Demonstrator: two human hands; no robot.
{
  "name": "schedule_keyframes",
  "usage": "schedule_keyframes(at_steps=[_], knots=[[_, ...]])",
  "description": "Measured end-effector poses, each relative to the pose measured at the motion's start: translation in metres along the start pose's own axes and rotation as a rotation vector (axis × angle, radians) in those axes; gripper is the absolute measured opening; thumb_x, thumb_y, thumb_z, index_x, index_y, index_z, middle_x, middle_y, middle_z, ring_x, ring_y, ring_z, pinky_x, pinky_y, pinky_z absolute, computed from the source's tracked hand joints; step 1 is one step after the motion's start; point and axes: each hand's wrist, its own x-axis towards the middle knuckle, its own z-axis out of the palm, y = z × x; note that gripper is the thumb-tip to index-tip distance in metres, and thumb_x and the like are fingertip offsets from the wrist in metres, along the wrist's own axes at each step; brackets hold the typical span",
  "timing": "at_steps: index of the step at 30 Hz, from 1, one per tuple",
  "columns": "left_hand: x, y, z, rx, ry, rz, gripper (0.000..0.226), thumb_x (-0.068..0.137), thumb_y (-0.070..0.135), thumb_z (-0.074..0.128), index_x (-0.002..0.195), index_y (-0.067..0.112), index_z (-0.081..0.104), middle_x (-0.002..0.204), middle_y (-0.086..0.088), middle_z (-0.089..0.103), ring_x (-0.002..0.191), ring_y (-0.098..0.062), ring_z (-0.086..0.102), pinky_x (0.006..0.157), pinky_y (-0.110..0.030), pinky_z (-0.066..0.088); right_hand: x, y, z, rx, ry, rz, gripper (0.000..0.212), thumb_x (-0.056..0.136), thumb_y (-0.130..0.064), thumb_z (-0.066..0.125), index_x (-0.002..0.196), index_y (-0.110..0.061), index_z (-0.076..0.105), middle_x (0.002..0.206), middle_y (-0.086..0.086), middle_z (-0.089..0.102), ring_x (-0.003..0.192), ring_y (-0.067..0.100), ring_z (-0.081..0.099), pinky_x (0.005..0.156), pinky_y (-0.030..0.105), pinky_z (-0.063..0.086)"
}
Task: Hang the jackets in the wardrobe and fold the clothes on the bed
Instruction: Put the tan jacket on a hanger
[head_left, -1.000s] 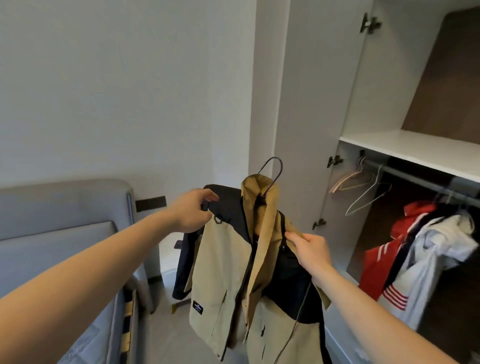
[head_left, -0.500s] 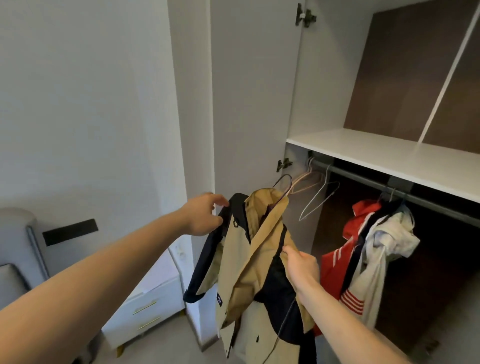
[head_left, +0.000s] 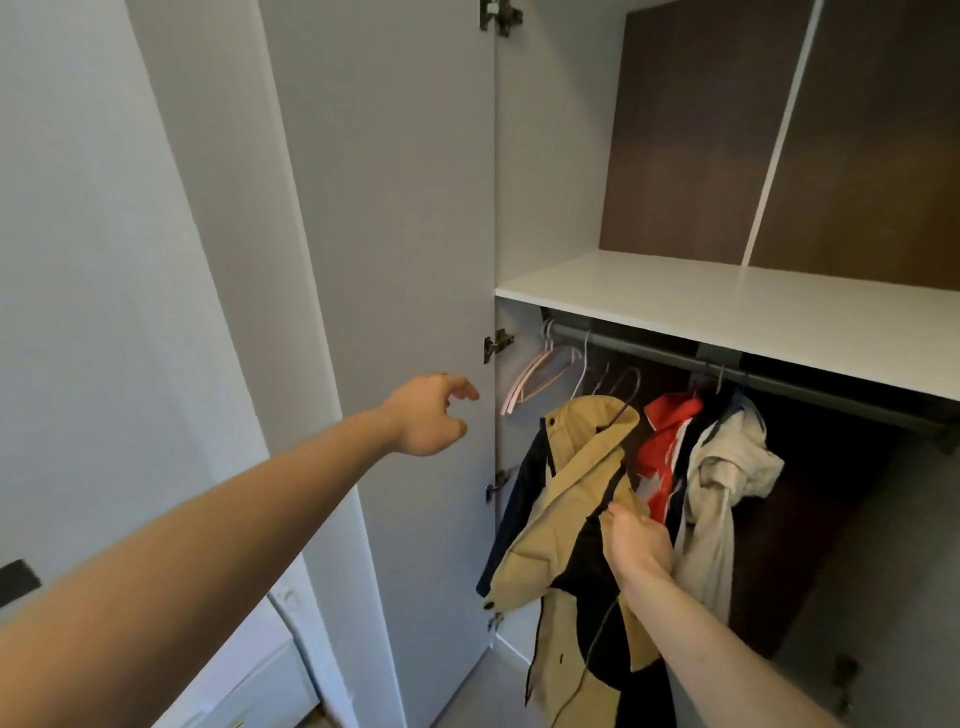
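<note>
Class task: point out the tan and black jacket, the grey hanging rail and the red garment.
Tan and black jacket (head_left: 582, 467): head view, tan front panel.
Grey hanging rail (head_left: 810, 385): head view, bare stretch of bar.
Red garment (head_left: 662, 441): head view, upper chest.

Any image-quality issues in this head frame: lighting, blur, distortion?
Head view: wide-angle bending bows the wardrobe door and shelf; light is soft and even outside, but the space under the rail falls to near black. The left hand has slightly soft fingertips; the tan jacket and right hand read clearly.
</note>
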Motion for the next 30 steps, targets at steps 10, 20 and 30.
schedule_keyframes(at_steps=[10,20,30], knots=[[0.08,-0.003,-0.005,0.042,-0.016,0.136,0.055,0.091,0.015,0.062,0.144,0.025,0.052,0.148,-0.002,0.047,0.136,-0.021,0.048,0.101,-0.027,0.041,0.07,-0.043,0.012,0.003,0.152,-0.006,0.045,0.099,-0.031,0.057,0.138,-0.008,0.061,0.135,0.019,0.063,0.12,0.043,0.059,0.103,0.046,0.048],[0.165,0.005,-0.018,0.028,0.058,0.16,0.052,0.091,0.011,0.063,0.142,0.022,0.054,0.141,-0.003,0.048,0.127,-0.021,0.053,0.092,-0.025,0.042,0.164,-0.086,0.034,0.028,0.209,-0.033,0.038,0.101,-0.031,0.052,0.129,-0.011,0.067,0.132,0.018,0.065,0.119,0.042,0.061,0.106,0.049,0.048],[0.224,0.005,-0.001,-0.047,0.077,0.176,0.053,0.089,0.013,0.065,0.139,0.026,0.057,0.133,0.003,0.049,0.118,-0.016,0.055,0.089,-0.023,0.042,0.239,-0.112,0.071,0.075,0.262,0.097,0.048,0.107,-0.035,0.047,0.135,0.002,0.058,0.136,0.025,0.061,0.122,0.043,0.06,0.1,0.046,0.047]])
